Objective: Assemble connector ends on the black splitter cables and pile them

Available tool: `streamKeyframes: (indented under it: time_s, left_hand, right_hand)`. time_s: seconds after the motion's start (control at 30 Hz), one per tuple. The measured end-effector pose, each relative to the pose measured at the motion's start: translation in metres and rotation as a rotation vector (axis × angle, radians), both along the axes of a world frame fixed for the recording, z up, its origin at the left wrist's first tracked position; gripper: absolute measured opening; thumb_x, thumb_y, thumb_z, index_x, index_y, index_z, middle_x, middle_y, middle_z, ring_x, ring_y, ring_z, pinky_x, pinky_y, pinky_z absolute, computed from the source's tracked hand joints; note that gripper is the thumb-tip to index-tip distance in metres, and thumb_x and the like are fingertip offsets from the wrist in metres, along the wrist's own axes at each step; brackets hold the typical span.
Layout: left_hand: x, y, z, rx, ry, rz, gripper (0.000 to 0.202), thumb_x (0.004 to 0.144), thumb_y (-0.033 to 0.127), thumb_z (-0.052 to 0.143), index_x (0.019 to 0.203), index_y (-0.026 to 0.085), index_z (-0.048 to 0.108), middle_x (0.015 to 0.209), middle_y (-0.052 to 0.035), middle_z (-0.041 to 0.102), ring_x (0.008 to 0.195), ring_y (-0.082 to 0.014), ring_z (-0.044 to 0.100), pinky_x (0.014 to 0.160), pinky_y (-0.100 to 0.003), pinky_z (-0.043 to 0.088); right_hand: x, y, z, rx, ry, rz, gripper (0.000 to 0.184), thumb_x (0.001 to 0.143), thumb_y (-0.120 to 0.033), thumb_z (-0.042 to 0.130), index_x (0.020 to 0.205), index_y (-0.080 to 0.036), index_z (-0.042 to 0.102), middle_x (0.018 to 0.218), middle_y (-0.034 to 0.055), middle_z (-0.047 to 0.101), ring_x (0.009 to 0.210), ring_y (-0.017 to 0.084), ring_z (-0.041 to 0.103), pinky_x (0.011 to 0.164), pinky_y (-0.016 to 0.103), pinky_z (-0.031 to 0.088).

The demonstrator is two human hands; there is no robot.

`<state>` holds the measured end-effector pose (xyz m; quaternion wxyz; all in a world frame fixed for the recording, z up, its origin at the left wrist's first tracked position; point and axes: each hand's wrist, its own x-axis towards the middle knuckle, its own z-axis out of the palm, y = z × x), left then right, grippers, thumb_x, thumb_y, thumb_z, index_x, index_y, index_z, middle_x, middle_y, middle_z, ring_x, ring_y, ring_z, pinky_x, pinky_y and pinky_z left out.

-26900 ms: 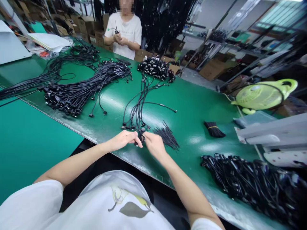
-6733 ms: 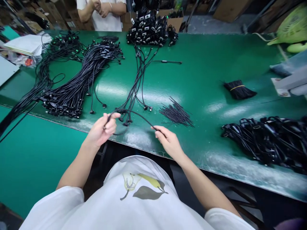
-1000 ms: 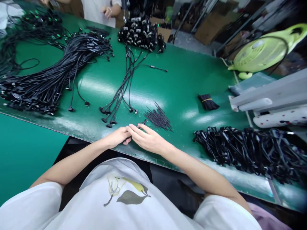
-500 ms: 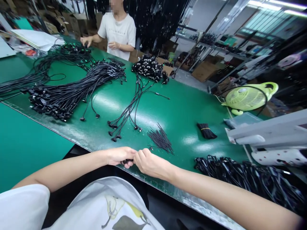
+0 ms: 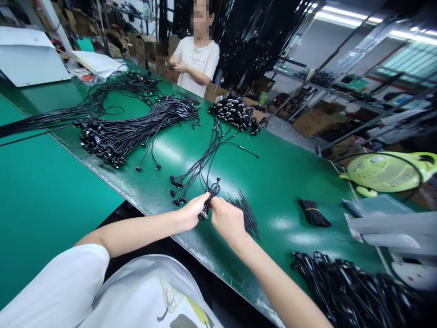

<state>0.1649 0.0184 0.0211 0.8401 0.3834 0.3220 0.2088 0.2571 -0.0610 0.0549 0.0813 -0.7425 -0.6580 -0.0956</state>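
A folded black cable [image 5: 214, 189] with metal-tipped plugs is held upright between my hands, over the table's near part. My left hand [image 5: 193, 212] is closed around its lower left side. Fingers of my right hand [image 5: 227, 217] are curled and pinched against the cable's right side; what lies between them is hidden. Just behind my right hand lies a pile of thin black ties [image 5: 251, 214], partly covered by it. Several loose black cables [image 5: 198, 166] stretch away from me, their plugs near my left hand.
On the green table [image 5: 273, 182] lie a large cable bundle [image 5: 136, 130], a heap of connectors [image 5: 234, 111], a banded black bundle [image 5: 314, 212] and coiled cables [image 5: 344, 287] at right. A green fan [image 5: 385, 171] sits at the right edge. A person [image 5: 198, 59] stands across the table.
Both hands have lifted away from the table's near edge with the cable, which now shows folded upright. The view has shifted left. The person opposite has brought both hands together.
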Motion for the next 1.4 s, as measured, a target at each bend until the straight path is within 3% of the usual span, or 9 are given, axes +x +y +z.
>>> streamKeyframes:
  time_s: [0.13, 0.23, 0.3, 0.5, 0.67, 0.83, 1.1, 1.27, 1.4]
  left_hand:
    - [-0.013, 0.011, 0.011, 0.413, -0.053, -0.005, 0.019, 0.078, 0.019, 0.053, 0.087, 0.019, 0.07, 0.107, -0.0066, 0.064, 0.109, -0.0216, 0.051, 0.103, -0.036, 0.034]
    - [-0.032, 0.015, 0.016, 0.996, 0.007, -0.234, 0.037, 0.073, 0.006, 0.047, 0.085, 0.025, 0.076, 0.105, -0.005, 0.061, 0.109, -0.0224, 0.046, 0.106, -0.038, 0.029]
    - [-0.037, 0.017, 0.014, 1.1, 0.055, -0.378, 0.039, 0.074, 0.005, 0.046, 0.083, 0.026, 0.077, 0.095, -0.0048, 0.059, 0.099, -0.0218, 0.048, 0.102, -0.038, 0.032]
    - [-0.03, 0.024, 0.015, 0.702, 0.141, -0.357, 0.042, 0.089, 0.021, 0.033, 0.085, 0.013, 0.074, 0.074, -0.0049, 0.059, 0.072, -0.0177, 0.053, 0.073, -0.032, 0.043]
    - [-0.044, 0.015, 0.033, 0.853, 0.03, -0.438, 0.048, 0.095, 0.042, 0.039, 0.076, 0.016, 0.075, 0.081, -0.0064, 0.063, 0.079, -0.0175, 0.057, 0.08, -0.03, 0.042]
    - [-0.043, 0.007, 0.005, 0.629, 0.158, -0.448, 0.069, 0.094, 0.063, 0.026, 0.083, 0.016, 0.074, 0.07, -0.0039, 0.06, 0.068, -0.016, 0.053, 0.071, -0.03, 0.043]
    - [-0.031, 0.004, 0.01, 0.413, 0.039, -0.3, 0.039, 0.077, 0.048, 0.071, 0.099, 0.015, 0.071, 0.111, -0.0094, 0.068, 0.107, -0.024, 0.058, 0.097, -0.034, 0.042]
    - [-0.017, -0.007, 0.005, 0.202, 0.024, -0.214, 0.034, 0.081, 0.044, 0.068, 0.098, 0.016, 0.062, 0.094, -0.0062, 0.07, 0.087, -0.0187, 0.065, 0.08, -0.031, 0.049]
    - [-0.007, -0.005, 0.0, 0.266, 0.0, -0.23, 0.032, 0.08, 0.042, 0.07, 0.094, 0.019, 0.051, 0.07, 0.0032, 0.063, 0.063, -0.0116, 0.062, 0.065, -0.024, 0.048]
  right_hand:
    - [0.017, 0.002, -0.004, 0.01, 0.474, -0.072, 0.029, 0.093, -0.025, 0.038, 0.08, -0.02, 0.063, 0.072, 0.0036, 0.069, 0.063, 0.018, 0.061, 0.055, 0.026, 0.037]
    - [0.033, 0.0, -0.004, -0.059, 0.686, -0.1, 0.033, 0.091, -0.034, 0.039, 0.067, -0.021, 0.057, 0.057, -0.0001, 0.059, 0.054, 0.018, 0.054, 0.052, 0.027, 0.036]
    - [0.033, -0.005, -0.001, -0.022, 0.647, -0.139, 0.032, 0.091, -0.035, 0.04, 0.068, -0.021, 0.056, 0.056, -0.0004, 0.056, 0.053, 0.018, 0.052, 0.052, 0.027, 0.035]
    - [-0.005, -0.023, -0.001, 0.05, 0.489, 0.108, 0.029, 0.093, -0.026, 0.037, 0.075, -0.021, 0.059, 0.071, 0.0035, 0.064, 0.065, 0.019, 0.059, 0.06, 0.027, 0.04]
    - [0.007, -0.019, -0.011, -0.017, 0.62, -0.025, 0.028, 0.092, -0.026, 0.039, 0.071, -0.021, 0.056, 0.067, 0.0004, 0.062, 0.063, 0.017, 0.058, 0.059, 0.025, 0.038]
    - [0.012, -0.022, -0.006, 0.055, 0.727, -0.043, 0.028, 0.093, -0.026, 0.04, 0.072, -0.02, 0.058, 0.072, 0.0013, 0.064, 0.069, 0.016, 0.058, 0.065, 0.025, 0.039]
    - [0.006, -0.02, -0.022, -0.079, 1.096, -0.031, 0.029, 0.091, -0.024, 0.044, 0.066, -0.017, 0.056, 0.068, -0.0002, 0.062, 0.065, 0.013, 0.056, 0.064, 0.023, 0.039]
    - [0.01, -0.037, -0.009, -0.157, 0.627, -0.163, 0.028, 0.095, -0.028, 0.045, 0.082, -0.019, 0.069, 0.082, 0.0048, 0.07, 0.073, 0.018, 0.062, 0.063, 0.026, 0.038]
    - [0.014, -0.061, 0.01, 0.132, 0.285, -0.15, 0.033, 0.1, -0.031, 0.038, 0.098, -0.019, 0.069, 0.092, 0.0087, 0.07, 0.082, 0.019, 0.063, 0.072, 0.03, 0.041]
